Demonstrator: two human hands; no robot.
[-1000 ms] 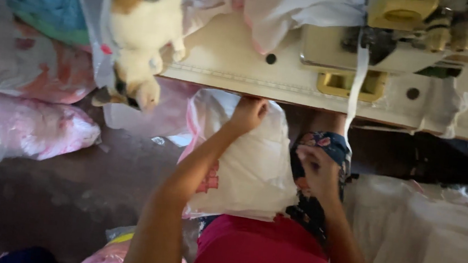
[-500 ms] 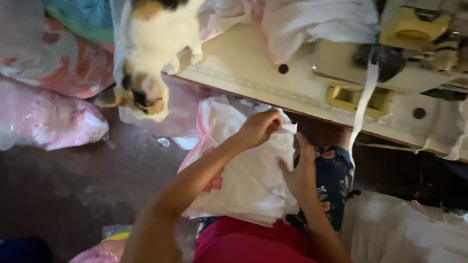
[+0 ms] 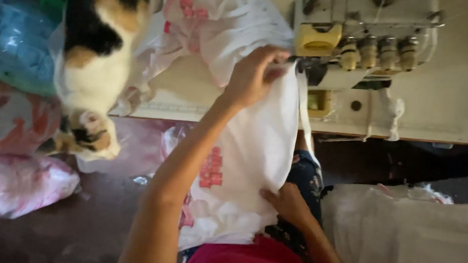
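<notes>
Lifted since a moment ago, my left hand [image 3: 254, 75] now pinches the white printed bag's [image 3: 247, 168] top edge up by the overlock sewing machine [image 3: 359, 40] at upper centre, while my right hand [image 3: 287, 204] grips its lower edge at my lap.

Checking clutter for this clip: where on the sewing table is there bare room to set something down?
Bare tabletop lies right of the sewing machine, out to the table's right edge. The left side is crowded: the cat and a heap of white fabric. In front of the machine, the left hand lifts the white cloth; the right hand grips its lower edge.
</notes>
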